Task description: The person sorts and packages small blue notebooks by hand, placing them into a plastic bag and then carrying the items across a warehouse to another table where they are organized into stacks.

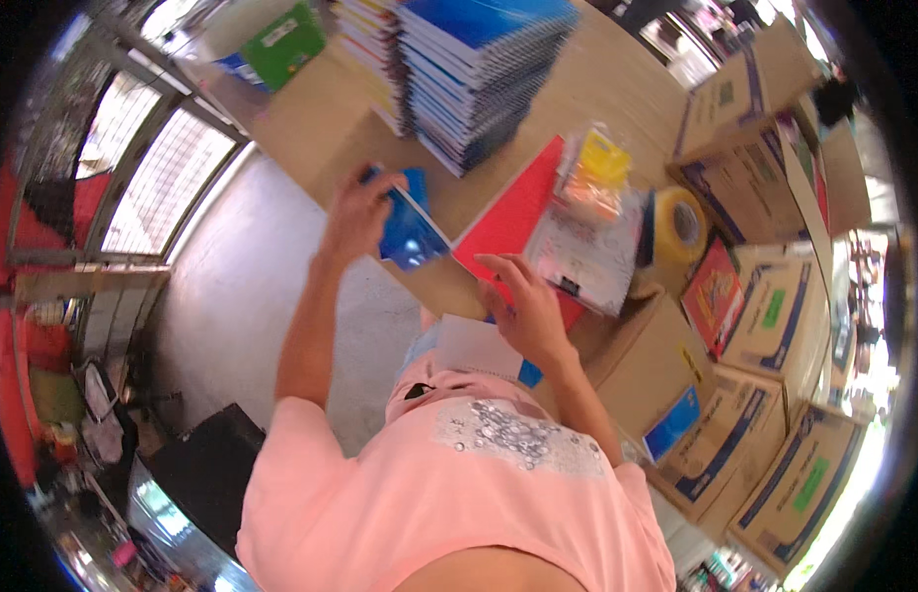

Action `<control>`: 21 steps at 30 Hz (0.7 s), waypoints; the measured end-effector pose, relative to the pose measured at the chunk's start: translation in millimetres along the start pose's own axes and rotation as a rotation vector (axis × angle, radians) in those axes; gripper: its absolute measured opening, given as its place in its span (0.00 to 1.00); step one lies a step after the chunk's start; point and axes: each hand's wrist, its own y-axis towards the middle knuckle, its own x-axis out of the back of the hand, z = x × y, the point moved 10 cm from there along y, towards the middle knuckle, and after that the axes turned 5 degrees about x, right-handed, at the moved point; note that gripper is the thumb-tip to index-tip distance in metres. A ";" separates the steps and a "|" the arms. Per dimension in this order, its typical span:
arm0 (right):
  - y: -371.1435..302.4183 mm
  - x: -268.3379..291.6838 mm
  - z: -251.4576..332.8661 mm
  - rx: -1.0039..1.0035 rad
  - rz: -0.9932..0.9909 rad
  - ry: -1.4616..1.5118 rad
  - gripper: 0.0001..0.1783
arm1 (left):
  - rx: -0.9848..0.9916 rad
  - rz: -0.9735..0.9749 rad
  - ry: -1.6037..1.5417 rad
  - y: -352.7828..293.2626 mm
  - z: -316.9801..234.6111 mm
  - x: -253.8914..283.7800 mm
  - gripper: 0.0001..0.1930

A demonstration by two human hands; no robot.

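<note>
A glossy blue notebook hangs tilted at the table's near edge, its pale page edge showing. My left hand is closed on its left side. My right hand has its fingers apart, beside the red folder and above a white sheet or notebook page close to my waist. Whether it touches either is unclear. Beyond my hands rises a tall stack of blue spiral notebooks, with a second notebook stack on its left.
A clipboard with papers, a yellow item in clear plastic and a roll of tape lie to the right. Several cardboard boxes line the right side. A green package is at the table's far left.
</note>
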 end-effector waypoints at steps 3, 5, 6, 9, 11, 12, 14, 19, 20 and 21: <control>-14.9 40.6 -16.8 -0.238 0.009 0.018 0.12 | 0.075 0.281 0.047 30.3 47.5 -26.7 0.19; -52.2 77.8 -39.8 -0.448 -0.121 0.059 0.09 | 0.031 0.312 0.131 25.9 58.4 -47.1 0.21; -78.3 105.4 -48.4 -0.504 -0.218 0.029 0.09 | -0.010 0.289 0.232 29.9 57.5 -54.8 0.22; -177.1 185.8 -60.5 -0.820 -0.434 -0.210 0.10 | -0.114 0.274 0.405 14.6 33.5 -76.7 0.25; -234.2 225.5 -58.3 -0.955 -0.492 -0.409 0.12 | -0.075 0.097 0.364 -5.7 94.0 -60.7 0.22; -282.7 243.8 -56.8 -1.074 -0.554 -0.641 0.15 | -0.115 0.012 0.253 -5.2 35.7 -49.8 0.21; -345.5 260.2 -45.9 -1.197 -0.625 -0.879 0.19 | -0.197 -0.062 0.207 -39.1 -25.7 -29.9 0.18; -461.4 241.1 -92.8 -1.376 -0.887 -0.325 0.36 | -0.009 0.468 -0.029 -139.7 -74.6 -116.8 0.34; -467.7 232.9 -100.8 -1.374 -0.903 -0.326 0.36 | -0.024 0.467 -0.032 -142.0 -91.8 -120.6 0.34; -454.5 224.1 -105.6 -1.295 -0.839 -0.424 0.39 | -0.029 0.458 0.101 -143.2 -103.9 -120.6 0.35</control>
